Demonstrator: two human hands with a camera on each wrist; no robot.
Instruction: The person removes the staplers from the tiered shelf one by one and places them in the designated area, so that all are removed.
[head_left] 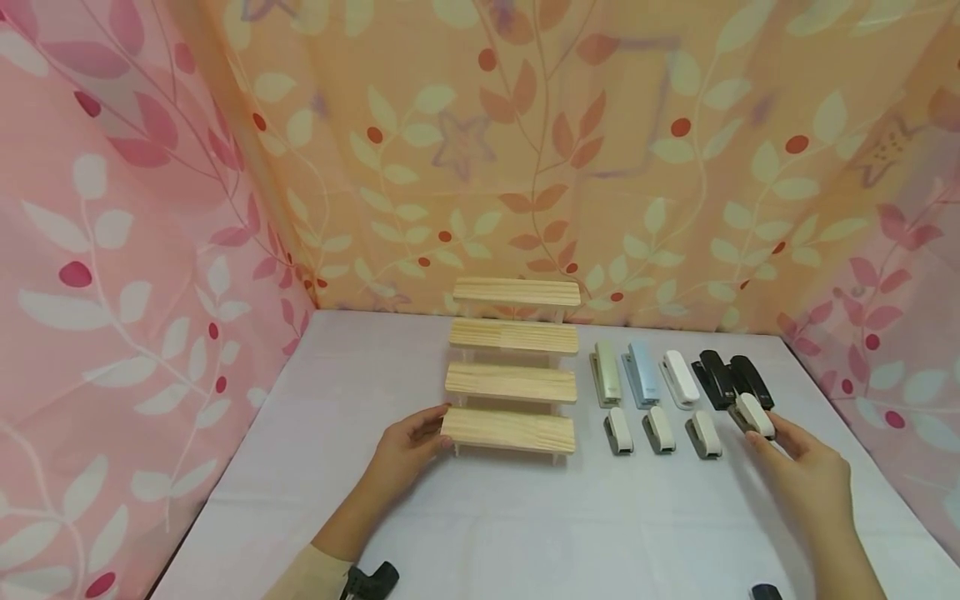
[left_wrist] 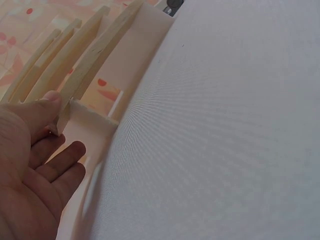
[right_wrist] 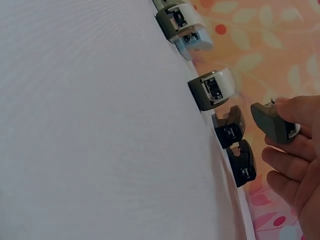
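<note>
A tiered wooden display stand with pale boards on white supports stands mid-table. My left hand pinches the left end of its lowest board; in the left wrist view the thumb lies on the board and the other fingers curl below. My right hand holds a small white and grey stapler between thumb and fingers, raised off the table. In the right wrist view the grey base of this held stapler faces the camera. Three similar small staplers stand in a row left of it.
Behind the small staplers stand a green stapler, a light blue stapler, a larger white stapler and two black staplers. The table has a white cloth. Patterned curtains enclose the back and sides.
</note>
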